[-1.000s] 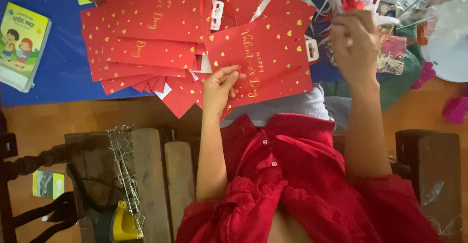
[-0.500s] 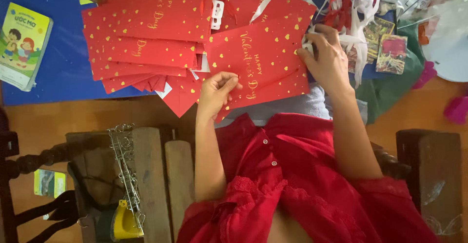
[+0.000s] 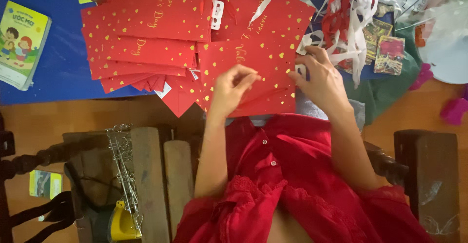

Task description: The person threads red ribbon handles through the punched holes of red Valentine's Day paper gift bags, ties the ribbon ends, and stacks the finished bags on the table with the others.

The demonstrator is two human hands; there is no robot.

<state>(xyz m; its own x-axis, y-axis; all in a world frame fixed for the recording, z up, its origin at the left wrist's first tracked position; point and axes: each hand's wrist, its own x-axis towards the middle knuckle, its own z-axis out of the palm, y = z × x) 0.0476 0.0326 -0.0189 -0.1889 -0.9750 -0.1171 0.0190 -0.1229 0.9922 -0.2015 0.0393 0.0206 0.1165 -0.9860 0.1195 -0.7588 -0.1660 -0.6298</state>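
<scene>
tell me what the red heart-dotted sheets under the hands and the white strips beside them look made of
Red sheets with gold hearts: probably thin card or paper, matte, with shiny foil-like gold print; they lie flat with crisp edges. Curly white strips: likely paper or ribbon, limp and tangled; which one is unclear.

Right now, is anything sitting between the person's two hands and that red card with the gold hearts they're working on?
Nothing visible is in the way. The left hand and the right hand are both already on the red card, the left near its lower middle, the right at its right edge. The white paper strips lie beyond the right hand, off to the side.
</scene>
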